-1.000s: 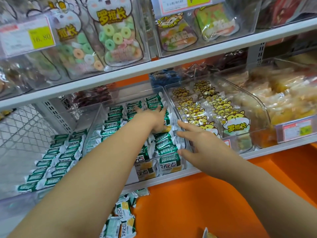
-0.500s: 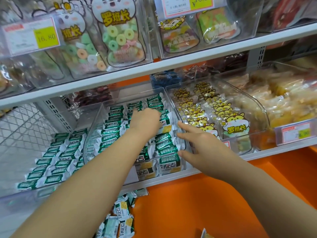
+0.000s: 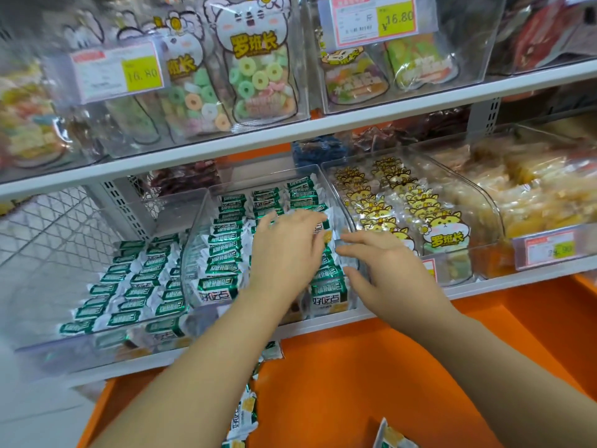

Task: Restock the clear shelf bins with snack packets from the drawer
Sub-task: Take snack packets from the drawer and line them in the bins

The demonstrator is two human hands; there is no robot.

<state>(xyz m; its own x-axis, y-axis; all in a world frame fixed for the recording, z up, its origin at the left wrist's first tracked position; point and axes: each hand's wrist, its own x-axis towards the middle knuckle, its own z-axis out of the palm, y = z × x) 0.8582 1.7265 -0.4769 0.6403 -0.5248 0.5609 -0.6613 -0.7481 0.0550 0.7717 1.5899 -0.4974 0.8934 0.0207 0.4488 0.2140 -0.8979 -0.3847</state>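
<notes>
Rows of green-and-white snack packets (image 3: 226, 250) fill the middle clear bin (image 3: 197, 227) on the lower shelf. My left hand (image 3: 284, 253) lies on top of these packets, thumb spread wide, fingers stretched toward a packet (image 3: 324, 229) at the bin's right side. Whether it holds that packet is unclear. My right hand (image 3: 387, 270) hovers at the bin's right front corner, fingers stretched out to the left and holding nothing. Below, the orange drawer (image 3: 371, 367) holds a few more packets (image 3: 242, 412).
A second clear bin (image 3: 35, 347) of green packets stands to the left. On the right are a bin of yellow cartoon packets (image 3: 403, 205) and a bin of pale pastries (image 3: 533, 189). The upper shelf (image 3: 355, 119) overhangs with candy bags (image 3: 258, 76) and price tags (image 3: 374, 19).
My left hand has drawn back from deep in the middle bin toward its front right, its fingers going from curled to stretched. My right hand has barely moved.
</notes>
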